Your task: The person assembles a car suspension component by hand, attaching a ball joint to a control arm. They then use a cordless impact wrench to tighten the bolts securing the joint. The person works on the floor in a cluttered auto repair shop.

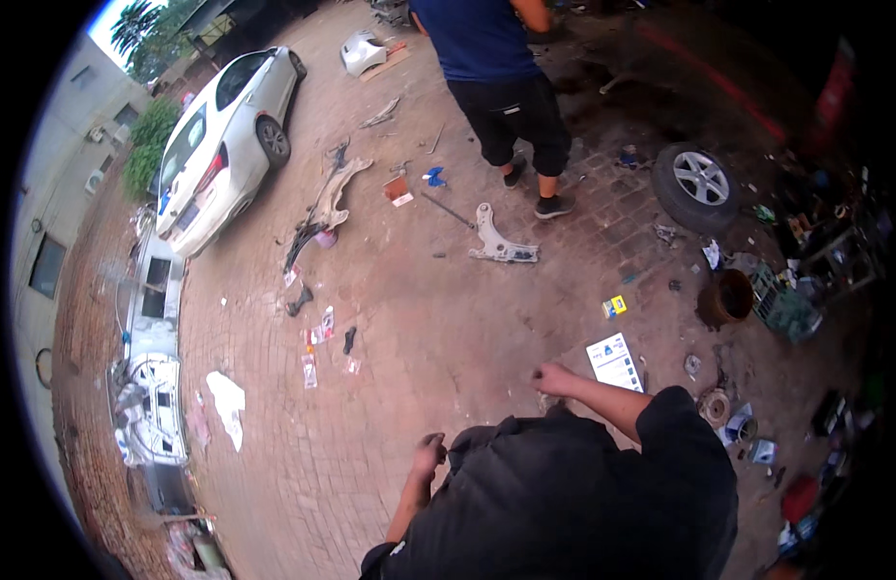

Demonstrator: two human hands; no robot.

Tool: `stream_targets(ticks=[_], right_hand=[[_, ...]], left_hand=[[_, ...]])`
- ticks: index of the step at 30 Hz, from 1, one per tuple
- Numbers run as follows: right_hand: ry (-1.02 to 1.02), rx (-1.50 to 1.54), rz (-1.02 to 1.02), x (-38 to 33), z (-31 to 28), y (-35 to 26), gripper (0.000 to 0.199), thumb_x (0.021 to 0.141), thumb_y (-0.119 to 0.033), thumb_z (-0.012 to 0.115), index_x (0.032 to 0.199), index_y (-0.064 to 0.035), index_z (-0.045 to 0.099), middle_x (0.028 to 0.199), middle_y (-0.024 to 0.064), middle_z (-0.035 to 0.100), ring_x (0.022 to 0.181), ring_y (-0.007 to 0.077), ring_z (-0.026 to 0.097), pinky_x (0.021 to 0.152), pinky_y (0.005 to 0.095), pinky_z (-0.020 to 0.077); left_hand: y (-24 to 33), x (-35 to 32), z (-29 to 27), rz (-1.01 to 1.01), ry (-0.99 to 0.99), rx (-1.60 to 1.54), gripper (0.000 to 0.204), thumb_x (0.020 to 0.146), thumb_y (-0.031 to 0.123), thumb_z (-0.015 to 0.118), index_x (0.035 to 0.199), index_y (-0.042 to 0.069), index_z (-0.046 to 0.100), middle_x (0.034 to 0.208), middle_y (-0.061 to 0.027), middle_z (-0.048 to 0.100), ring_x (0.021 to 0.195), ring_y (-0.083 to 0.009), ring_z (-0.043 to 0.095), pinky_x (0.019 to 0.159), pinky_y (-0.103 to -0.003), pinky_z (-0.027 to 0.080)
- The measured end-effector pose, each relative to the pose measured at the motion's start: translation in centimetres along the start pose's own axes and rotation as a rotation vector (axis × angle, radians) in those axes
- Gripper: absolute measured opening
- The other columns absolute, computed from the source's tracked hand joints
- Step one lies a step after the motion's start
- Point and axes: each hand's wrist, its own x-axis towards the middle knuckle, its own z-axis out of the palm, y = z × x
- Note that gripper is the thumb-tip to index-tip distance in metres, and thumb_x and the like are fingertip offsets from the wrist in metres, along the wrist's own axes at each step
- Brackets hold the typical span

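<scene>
I look down over my own dark shirt onto a brick-paved yard. My left hand (430,452) hangs by my side, fingers loosely curled, holding nothing. My right hand (552,377) is raised a little in front of me, fingers curled in, nothing in it. Nearest my right hand lies a white and blue printed sheet (614,362) on the paving. Farther ahead a light metal control arm (498,242) lies on the bricks with a thin rod beside it.
A person in a blue shirt and black shorts (501,92) stands ahead. A white car (225,140) is parked at the left, detached car panels (153,387) below it. A loose wheel (697,184), rusty drum (726,298) and cluttered parts lie right. Scattered packets (317,343).
</scene>
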Motion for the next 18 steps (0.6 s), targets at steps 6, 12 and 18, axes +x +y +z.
stream_targets(ticks=[6, 12, 18], right_hand=[[-0.048, 0.011, -0.294, -4.1, -3.0, -12.1, 0.042, 0.081, -0.042, 0.071, 0.091, -0.0016, 0.067, 0.080, 0.0142, 0.067, 0.076, 0.0220, 0.064, 0.070, 0.0363, 0.0506], [-0.267, 0.237, -0.298, -4.5, -3.3, -15.8, 0.043, 0.085, -0.043, 0.070, 0.098, -0.0030, 0.065, 0.089, 0.0083, 0.066, 0.087, 0.0165, 0.060, 0.080, 0.0335, 0.0483], [-0.254, 0.195, -0.321, -3.9, -3.9, -17.5, 0.047, 0.086, -0.045, 0.068, 0.108, -0.0033, 0.065, 0.103, 0.0119, 0.066, 0.099, 0.0186, 0.060, 0.089, 0.0336, 0.0466]], left_hand=[[13.1, -4.1, 3.8, 0.197, -0.322, 0.059, 0.022, 0.091, 0.023, 0.061, 0.101, 0.003, 0.062, 0.078, -0.0022, 0.061, 0.070, -0.0095, 0.054, 0.061, -0.023, 0.042], [17.8, -3.3, 1.0, 0.360, -0.660, 0.144, 0.027, 0.090, 0.029, 0.066, 0.101, 0.004, 0.062, 0.089, -0.0013, 0.063, 0.085, -0.0114, 0.056, 0.075, -0.027, 0.045], [18.8, -0.2, -0.5, 0.393, -0.748, 0.251, 0.034, 0.089, 0.034, 0.066, 0.105, 0.004, 0.063, 0.092, -0.0018, 0.063, 0.090, -0.0130, 0.056, 0.080, -0.031, 0.046]])
